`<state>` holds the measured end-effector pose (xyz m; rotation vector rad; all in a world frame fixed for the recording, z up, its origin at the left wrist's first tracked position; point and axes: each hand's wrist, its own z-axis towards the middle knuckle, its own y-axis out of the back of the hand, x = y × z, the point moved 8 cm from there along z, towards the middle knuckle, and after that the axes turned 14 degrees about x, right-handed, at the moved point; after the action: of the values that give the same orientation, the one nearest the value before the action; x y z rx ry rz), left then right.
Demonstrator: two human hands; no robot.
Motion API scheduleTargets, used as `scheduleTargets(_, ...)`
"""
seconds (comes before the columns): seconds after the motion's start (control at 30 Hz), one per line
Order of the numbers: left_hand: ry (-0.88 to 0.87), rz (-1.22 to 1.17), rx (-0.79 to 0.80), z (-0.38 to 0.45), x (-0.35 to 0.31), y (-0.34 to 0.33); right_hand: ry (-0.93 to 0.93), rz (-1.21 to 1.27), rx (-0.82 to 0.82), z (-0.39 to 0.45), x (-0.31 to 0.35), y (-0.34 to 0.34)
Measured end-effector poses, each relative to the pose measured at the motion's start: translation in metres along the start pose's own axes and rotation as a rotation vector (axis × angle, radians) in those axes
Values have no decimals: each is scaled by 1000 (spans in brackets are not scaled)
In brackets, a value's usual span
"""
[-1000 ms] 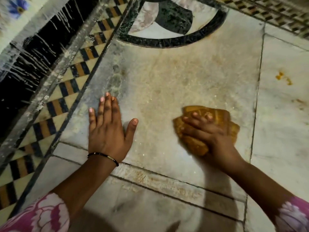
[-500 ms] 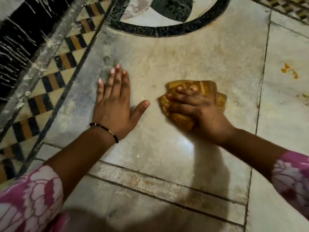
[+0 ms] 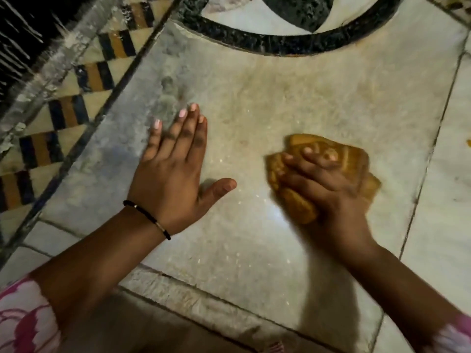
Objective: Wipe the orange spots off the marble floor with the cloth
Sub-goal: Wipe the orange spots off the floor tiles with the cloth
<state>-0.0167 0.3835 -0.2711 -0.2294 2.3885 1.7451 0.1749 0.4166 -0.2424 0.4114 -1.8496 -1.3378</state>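
My right hand [image 3: 323,189] presses a bunched orange-yellow cloth [image 3: 300,149] onto a large pale marble floor slab [image 3: 254,103], right of centre. The fingers curl over the cloth and grip it. The hand and cloth look blurred from motion. My left hand [image 3: 173,171] lies flat on the same slab to the left, palm down, fingers together, thumb spread, a black bracelet at the wrist. A sliver of one orange spot [image 3: 468,143] shows at the right edge on the neighbouring slab.
A dark curved inlay band [image 3: 280,43] arcs across the far side of the slab. A checkered black, orange and cream border [image 3: 68,108] runs diagonally along the left, with a dark splattered wall base beyond. Grout seams bound the slab at the right and near side.
My right hand has slid the cloth back rightwards, away from my left thumb. The view has shifted, and the orange spots at the right have almost left the frame.
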Motion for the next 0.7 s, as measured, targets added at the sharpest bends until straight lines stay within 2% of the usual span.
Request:
scheduleTargets(0.1, 4, 6, 18, 2, -2, 1, -241, -31, -82, 13, -49, 30)
scheduleTargets(0.2, 14, 11, 41, 2, -1, 1, -333, 22, -189, 91, -56, 47)
scheduleTargets(0.27, 9, 9, 48, 2, -1, 0, -230, -13, -192, 129, -26, 36)
scheduleTargets(0.33, 0, -5, 50, 2, -2, 0, -75, -34, -152, 124, 11, 17)
scheduleTargets(0.4, 3, -10, 47, -1, 0, 1, 46, -37, -53, 77, 33, -6)
scheduleTargets(0.5, 18, -12, 46, -2, 0, 0, 56, -12, 22, -3, 7, -4)
scheduleTargets(0.6, 36, -5, 44, -1, -1, 0, -152, -30, -51, -9, -52, 24)
scheduleTargets(0.7, 35, -7, 39, -1, -2, 0, -370, 20, -221, 53, -76, 53)
